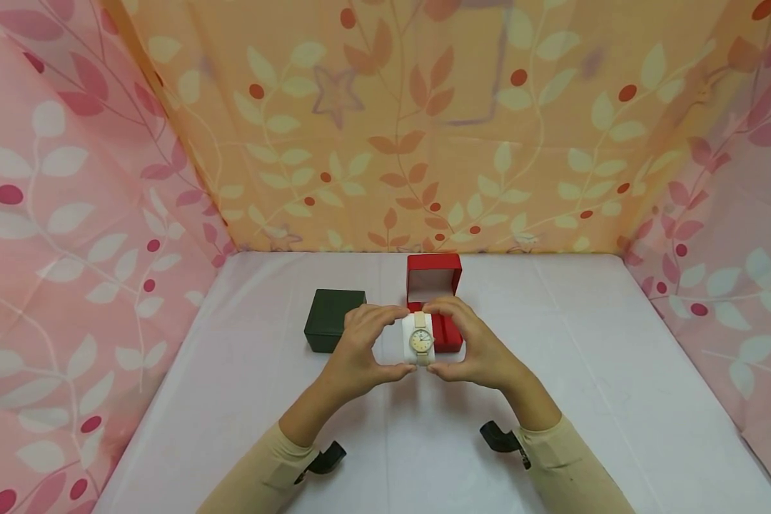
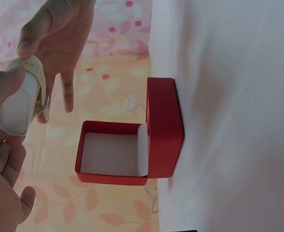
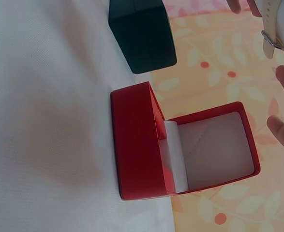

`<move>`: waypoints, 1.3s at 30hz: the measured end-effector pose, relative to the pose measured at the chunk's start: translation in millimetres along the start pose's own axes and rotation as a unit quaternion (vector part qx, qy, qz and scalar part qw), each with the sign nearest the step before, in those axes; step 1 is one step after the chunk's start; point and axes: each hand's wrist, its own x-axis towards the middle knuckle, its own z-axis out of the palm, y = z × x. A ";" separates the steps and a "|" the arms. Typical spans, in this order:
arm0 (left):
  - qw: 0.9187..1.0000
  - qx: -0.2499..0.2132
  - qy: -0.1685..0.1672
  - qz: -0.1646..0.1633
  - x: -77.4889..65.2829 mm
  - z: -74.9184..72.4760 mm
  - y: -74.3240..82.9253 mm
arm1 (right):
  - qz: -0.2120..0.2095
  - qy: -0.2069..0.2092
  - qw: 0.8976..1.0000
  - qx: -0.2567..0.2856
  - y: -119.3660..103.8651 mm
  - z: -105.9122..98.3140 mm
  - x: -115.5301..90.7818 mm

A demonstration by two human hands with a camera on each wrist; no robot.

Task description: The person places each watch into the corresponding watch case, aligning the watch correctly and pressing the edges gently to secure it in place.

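A wristwatch (image 1: 421, 340) with a cream strap and a round pale dial is wrapped round a white cushion (image 2: 17, 108). My left hand (image 1: 358, 348) holds the cushion's left side between thumb and fingers, and my right hand (image 1: 483, 348) holds its right side the same way. Both hands are raised above the table, with the dial turned up toward the head view. The strap's buckle (image 3: 271, 40) shows in the right wrist view. Behind the hands stands an open red box (image 1: 434, 260), its lid upright and lined in white; the hands partly hide it.
A closed dark green box (image 1: 334, 314) sits left of the red one, beyond my left hand. White cloth covers the table (image 1: 263, 400). Patterned curtains (image 1: 398, 121) rise at the back and both sides. Black wrist devices (image 1: 328, 458) hang under both sleeves.
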 end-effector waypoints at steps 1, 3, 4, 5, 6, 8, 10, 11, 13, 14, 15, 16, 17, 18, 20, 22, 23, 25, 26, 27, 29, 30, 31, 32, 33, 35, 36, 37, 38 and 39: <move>1.000 0.000 0.001 0.000 -0.1 0.2 -0.2 | -0.002 0.001 1.000 -0.001 0.0 0.2 0.1; 1.000 0.003 0.002 0.002 0.0 0.5 0.0 | -0.003 0.003 1.000 -0.002 -0.2 0.6 0.4; 1.000 0.003 0.002 0.003 0.1 0.6 0.1 | -0.004 0.003 1.000 -0.002 -0.3 0.8 0.6; 1.000 0.003 0.002 0.005 0.2 0.7 0.3 | -0.004 0.003 1.000 -0.003 -0.5 1.0 0.8; 1.000 0.003 0.003 0.006 0.2 0.9 0.3 | -0.002 0.002 1.000 -0.003 -0.4 1.3 0.9; 1.000 0.003 0.003 0.008 0.2 1.1 0.4 | 0.002 0.000 1.000 -0.004 -0.5 1.5 1.0; 1.000 0.004 0.003 0.008 0.3 1.5 0.1 | 0.006 -0.001 1.000 -0.008 -0.6 1.6 1.0; 1.000 0.006 0.002 0.007 0.2 1.7 -0.3 | 0.009 -0.001 1.000 -0.011 -1.0 1.5 1.0; 1.000 0.012 -0.001 0.004 -0.1 2.3 -1.5 | 0.015 -0.001 1.000 -0.020 -2.0 1.2 1.1; 1.000 0.015 -0.002 0.003 -0.3 2.5 -2.1 | 0.018 -0.001 1.000 -0.025 -2.6 1.1 1.0; 1.000 0.019 -0.004 0.002 -0.5 2.9 -3.2 | 0.019 -0.001 0.999 -0.031 -2.5 1.0 0.9; 1.000 0.022 -0.005 0.000 -0.9 3.0 -3.9 | 0.023 -0.001 0.999 -0.035 -2.4 0.9 0.8; 1.000 0.024 -0.006 -0.001 -1.2 3.3 -4.9 | 0.026 -0.001 0.999 -0.038 -2.5 0.8 0.7; 1.000 0.026 -0.007 -0.002 -1.5 3.3 -5.7 | 0.028 -0.001 0.999 -0.042 -2.2 0.7 0.5; 1.000 0.028 -0.007 -0.005 -1.7 3.4 -7.1 | 0.033 -0.002 0.998 -0.047 -1.9 0.7 0.1; 1.000 0.028 -0.008 -0.009 -1.8 3.1 -7.9 | 0.041 -0.003 0.998 -0.048 -2.3 0.6 0.1; 1.000 0.028 -0.008 -0.011 -1.8 3.0 -8.4 | 0.043 -0.003 0.998 -0.047 -2.7 0.6 0.0; 0.999 0.030 -0.009 -0.017 -1.8 2.7 -8.7 | 0.047 -0.004 0.998 -0.047 -3.4 0.6 -0.1; 0.999 0.032 -0.009 -0.018 -1.7 2.7 -8.9 | 0.049 -0.005 0.998 -0.045 -3.8 0.5 0.0; 0.999 0.034 -0.009 -0.020 -1.8 2.7 -9.3 | 0.050 -0.005 0.998 -0.043 -4.0 0.5 0.0; 0.999 0.040 -0.009 -0.022 -2.0 2.8 -10.0 | 0.049 -0.005 0.998 -0.039 -4.3 0.8 0.1; 0.999 0.042 -0.009 -0.022 -2.0 2.9 -10.1 | 0.050 -0.004 0.998 -0.038 -4.6 1.2 0.3; 0.999 0.045 -0.010 -0.022 -2.0 3.0 -10.4 | 0.051 -0.003 0.998 -0.035 -4.9 1.6 0.5; 0.999 0.047 -0.010 -0.022 -2.1 3.1 -10.7 | 0.052 -0.001 0.998 -0.032 -5.3 2.1 0.6; 0.999 0.049 -0.010 -0.021 -2.3 3.2 -11.0 | 0.055 0.002 0.998 -0.030 -5.8 2.8 0.8; 0.998 0.052 -0.009 -0.020 -2.4 3.1 -11.1 | 0.058 0.009 0.998 -0.028 -6.7 4.6 1.4; 0.998 0.054 -0.008 -0.020 -2.5 3.2 -11.2 | 0.060 0.012 0.998 -0.027 -7.3 5.5 1.6; 0.998 0.056 -0.008 -0.020 -2.7 3.2 -11.2 | 0.062 0.016 0.998 -0.026 -7.7 6.5 1.9; 0.998 0.059 -0.007 -0.020 -2.7 3.2 -11.2 | 0.064 0.019 0.997 -0.025 -8.3 7.6 2.3; 0.998 0.061 -0.007 -0.020 -2.7 3.3 -11.1 | 0.065 0.022 0.997 -0.025 -8.7 8.6 2.7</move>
